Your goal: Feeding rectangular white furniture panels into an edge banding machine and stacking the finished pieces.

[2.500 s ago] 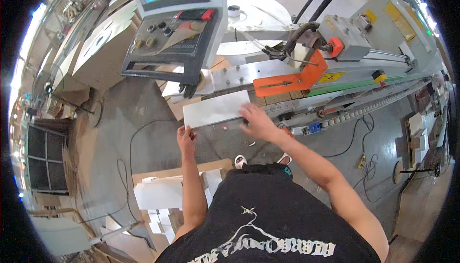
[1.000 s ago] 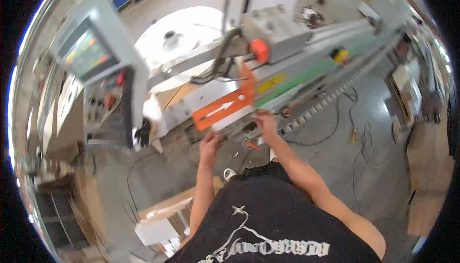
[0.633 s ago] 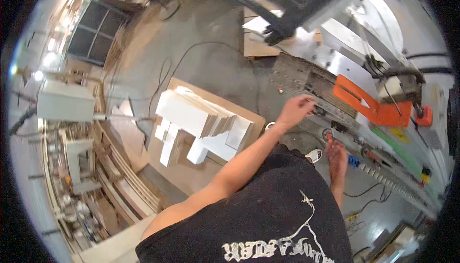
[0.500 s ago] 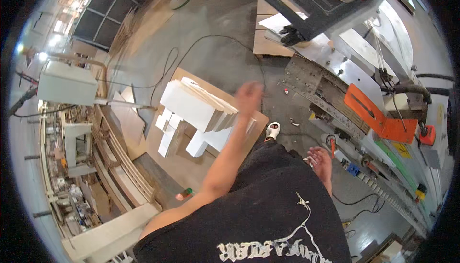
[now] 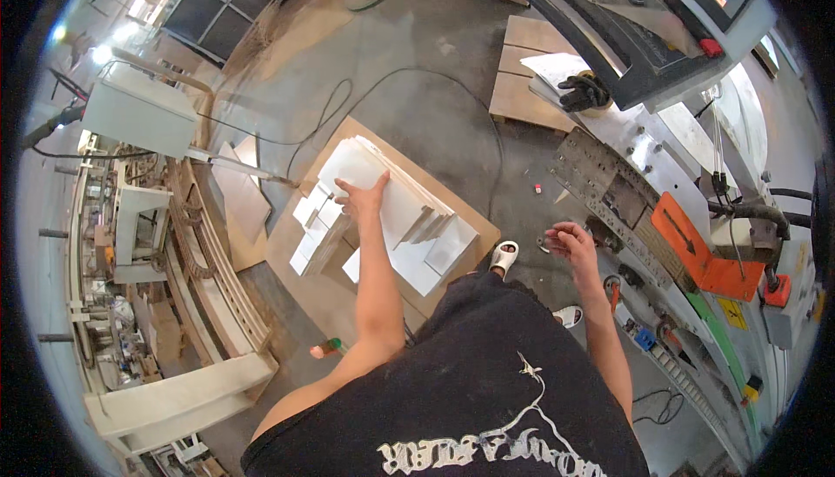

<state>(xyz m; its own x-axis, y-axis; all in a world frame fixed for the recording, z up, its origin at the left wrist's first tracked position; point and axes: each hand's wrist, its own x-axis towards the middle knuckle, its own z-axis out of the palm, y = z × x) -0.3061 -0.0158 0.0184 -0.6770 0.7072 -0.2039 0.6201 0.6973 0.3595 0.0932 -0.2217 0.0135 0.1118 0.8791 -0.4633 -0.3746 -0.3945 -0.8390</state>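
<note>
Left hand (image 5: 362, 200): lying spread over the upper stack of white panels (image 5: 350, 162), thumb and fingers set wide apart near the top panel's outer edge. The splay is suiting a broad flat piece, probably, since a narrow pinch would be covering little of that face. Whether the fingertips are pressing or just hovering cannot be told; no panel is showing as lifted.

Right hand (image 5: 576, 249): hanging well apart from the left, fingers loosely curling, nothing evident in the grasp. It is staying near the metal rail (image 5: 600, 164) of the machine, below the orange guard (image 5: 696, 255).

Panels are lying on a brown board (image 5: 480, 223) on the floor, on the person's left. Their edges are fanning unevenly toward the right, perhaps from loose stacking; the fan is leaving separate edges exposed. Lower white pieces (image 5: 315, 207) are sitting beside and partly under them, apparently propping the upper stack. The board is likely keeping white faces off the grey floor.

A black glove (image 5: 584, 93) is resting beside the control console (image 5: 578, 38), out of the rail's way. A dark cable (image 5: 391, 73) is looping across the floor beyond the board.
</note>
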